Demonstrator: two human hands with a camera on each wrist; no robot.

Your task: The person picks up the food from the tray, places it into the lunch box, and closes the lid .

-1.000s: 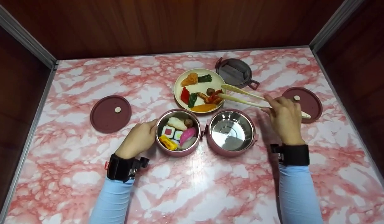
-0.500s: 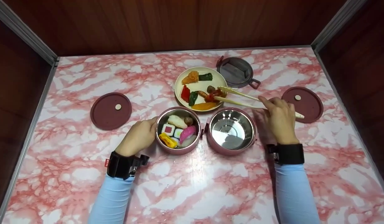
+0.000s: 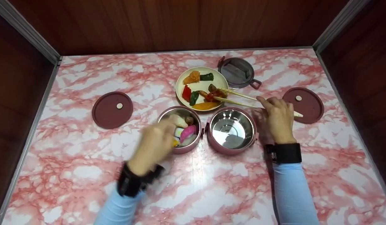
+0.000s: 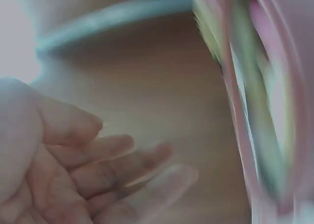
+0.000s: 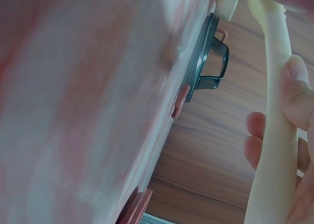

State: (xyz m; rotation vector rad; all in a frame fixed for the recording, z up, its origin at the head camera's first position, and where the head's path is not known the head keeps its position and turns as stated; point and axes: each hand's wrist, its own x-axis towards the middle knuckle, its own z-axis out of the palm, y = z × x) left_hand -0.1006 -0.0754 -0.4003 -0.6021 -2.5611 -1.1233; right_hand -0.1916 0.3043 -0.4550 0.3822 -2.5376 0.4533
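While gripping pale tongs (image 3: 238,102) in the right hand (image 3: 277,120) at three o'clock on the head view, points both tips toward ten o'clock, to either side of a reddish piece of food (image 3: 214,95) on the cream plate (image 3: 204,87) at twelve o'clock. Cannot tell whether pressing on it. Holds the blurred left hand (image 3: 154,145) near eight o'clock, over part of the left pink pot (image 3: 186,150); in the left wrist view, has it open and grasping nothing, with a gap before the pot. Inside, partly covered: a magenta piece (image 3: 187,133), a white piece (image 3: 181,121), a brown ball (image 3: 189,120). Just beside, at four o'clock from centre, a right pink pot (image 3: 229,151) with shiny metal inside. Also on the plate, at its eleven o'clock, an orange lump (image 3: 192,77). Farther out: a maroon lid (image 3: 112,112) at nine o'clock, a second maroon lid (image 3: 308,104) at three o'clock, partly under the tongs' far end, and a dark handled lid (image 3: 236,72) between one and two o'clock. Beneath everything, a red-and-white marbled table (image 3: 211,193)
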